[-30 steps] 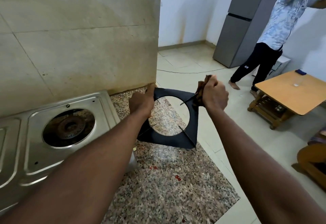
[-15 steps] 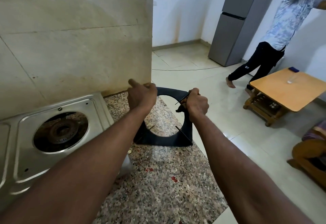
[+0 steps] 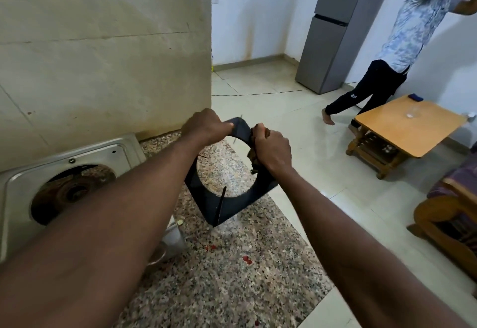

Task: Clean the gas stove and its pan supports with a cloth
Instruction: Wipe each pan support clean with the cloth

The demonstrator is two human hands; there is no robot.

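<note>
Your left hand [image 3: 204, 127] grips the top corner of the black pan support [image 3: 232, 200], held up over the granite counter [image 3: 232, 271] right of the stove [image 3: 77, 162]. Your right hand [image 3: 271, 150] is fisted around a brown cloth [image 3: 252, 156], pressing it on the support's right edge.

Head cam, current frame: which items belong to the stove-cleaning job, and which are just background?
In the job:
- pan support, gripped at its top corner by the left hand
- cloth, held against its rim by the right hand
- gas stove

Lying about:
- fridge
- wooden table
- wooden chair
- standing person
</note>
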